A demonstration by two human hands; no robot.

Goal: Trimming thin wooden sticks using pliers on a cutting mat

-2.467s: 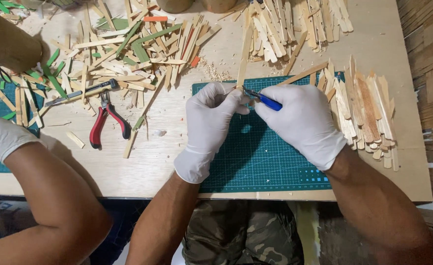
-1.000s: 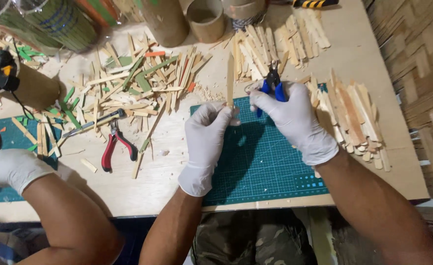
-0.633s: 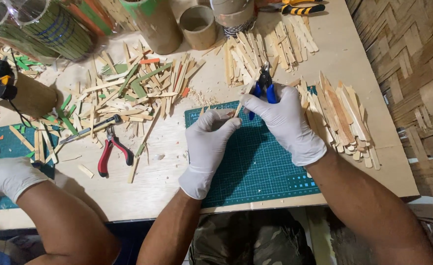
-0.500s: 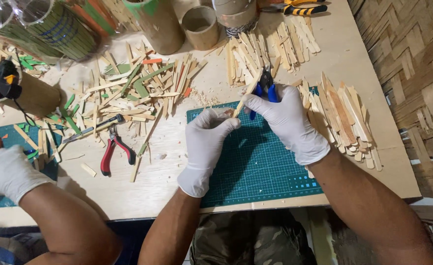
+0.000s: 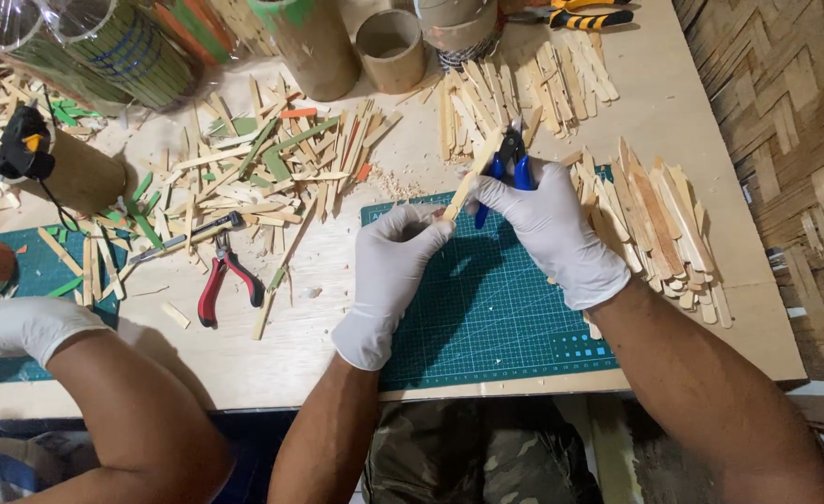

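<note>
Barely shifted since half a second ago: both gloved hands in the same spot over the mat, stick and cutters tilted as before. Nearest, at the left edge, a co-worker's white-gloved hand [image 5: 21, 327] resting on a second green mat [image 5: 29, 271], fingers hidden, grip impossible to tell. Over the green gridded cutting mat [image 5: 496, 317], left hand [image 5: 393, 266] in a white glove, fingertips pinched on the lower end of a pale flat wooden stick [image 5: 468, 182] slanting up and right. Right hand [image 5: 547, 224], also gloved, clenched round the blue-handled cutters [image 5: 508, 163], jaws at the stick's upper end. Just right of that hand, a stack of trimmed wooden sticks [image 5: 659, 229] overlapping the mat's edge. Left of the mat, red-handled pliers [image 5: 225, 280] lying on the light wooden table [image 5: 318, 317] amid scattered plain and green stick offcuts [image 5: 262, 168]. Farther back, cardboard tubes [image 5: 388, 47], a clear jar of green sticks [image 5: 104, 47], and yellow-and-black pliers [image 5: 580, 14] at the far edge.
</note>
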